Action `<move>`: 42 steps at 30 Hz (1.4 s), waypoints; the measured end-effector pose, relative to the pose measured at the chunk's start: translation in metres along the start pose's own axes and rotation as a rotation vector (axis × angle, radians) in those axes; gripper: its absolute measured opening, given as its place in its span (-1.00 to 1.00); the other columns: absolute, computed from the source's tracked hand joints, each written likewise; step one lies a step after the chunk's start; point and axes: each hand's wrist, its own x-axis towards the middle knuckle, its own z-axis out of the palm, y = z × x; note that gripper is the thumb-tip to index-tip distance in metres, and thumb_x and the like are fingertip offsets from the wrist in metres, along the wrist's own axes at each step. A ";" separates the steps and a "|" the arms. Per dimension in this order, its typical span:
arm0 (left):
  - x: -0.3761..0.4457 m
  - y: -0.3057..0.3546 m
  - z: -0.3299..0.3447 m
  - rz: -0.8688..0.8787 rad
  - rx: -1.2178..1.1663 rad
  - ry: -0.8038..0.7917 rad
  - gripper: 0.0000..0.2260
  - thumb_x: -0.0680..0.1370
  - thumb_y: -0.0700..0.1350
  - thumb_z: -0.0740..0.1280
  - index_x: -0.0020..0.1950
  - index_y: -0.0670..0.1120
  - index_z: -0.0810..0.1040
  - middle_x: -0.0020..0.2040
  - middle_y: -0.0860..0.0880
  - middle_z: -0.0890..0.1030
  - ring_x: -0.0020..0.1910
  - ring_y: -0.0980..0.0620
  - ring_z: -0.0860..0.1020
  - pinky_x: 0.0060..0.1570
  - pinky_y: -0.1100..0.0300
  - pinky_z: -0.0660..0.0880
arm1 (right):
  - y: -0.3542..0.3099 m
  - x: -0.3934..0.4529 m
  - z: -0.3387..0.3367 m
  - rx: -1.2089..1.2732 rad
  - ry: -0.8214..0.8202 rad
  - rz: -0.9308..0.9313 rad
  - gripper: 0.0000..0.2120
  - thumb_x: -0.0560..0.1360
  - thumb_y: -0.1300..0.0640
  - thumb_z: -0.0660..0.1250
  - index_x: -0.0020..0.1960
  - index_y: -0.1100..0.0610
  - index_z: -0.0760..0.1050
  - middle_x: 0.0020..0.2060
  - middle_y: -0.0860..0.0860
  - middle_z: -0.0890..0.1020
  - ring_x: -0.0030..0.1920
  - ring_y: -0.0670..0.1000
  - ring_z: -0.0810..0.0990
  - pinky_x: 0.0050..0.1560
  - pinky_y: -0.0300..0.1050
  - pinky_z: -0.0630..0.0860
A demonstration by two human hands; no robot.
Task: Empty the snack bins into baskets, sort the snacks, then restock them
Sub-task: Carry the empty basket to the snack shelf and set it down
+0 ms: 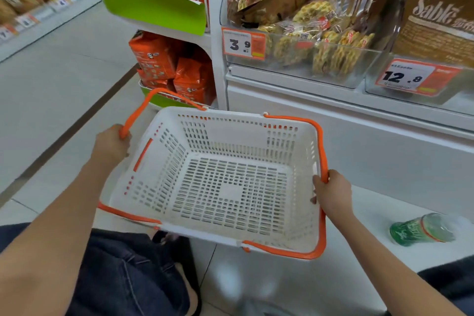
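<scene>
A white perforated basket point(302, 223) with orange handles hangs in front of me, with nothing inside it. My left hand point(111, 145) grips the left orange handle. My right hand point(332, 194) grips the right orange handle at the rim. Above and behind the basket, a clear snack bin point(333, 67) on the shelf holds several wrapped yellow cookies point(331, 56), with a 3.9 price tag on its front. A second clear bin point(384, 84) to the right carries a 12.8 tag, with brown Sablé bags point(441, 23) above it.
A white shelf base point(359, 141) runs under the bins. A green bottle point(420, 229) lies on the low white ledge at the right. Orange snack bags point(177, 69) fill wire racks with green panels at the left. The tiled aisle floor point(64, 79) stretches left.
</scene>
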 end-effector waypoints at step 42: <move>-0.057 0.036 -0.077 0.085 0.441 0.129 -0.64 0.57 0.05 0.24 0.06 -0.27 0.49 0.01 -0.33 0.58 0.03 -0.34 0.53 0.00 -0.11 0.46 | -0.027 -0.002 -0.058 -0.071 0.213 -0.203 -0.78 0.53 0.11 0.24 -0.13 0.29 0.44 -0.24 0.19 0.62 -0.25 0.22 0.61 -0.20 0.06 0.56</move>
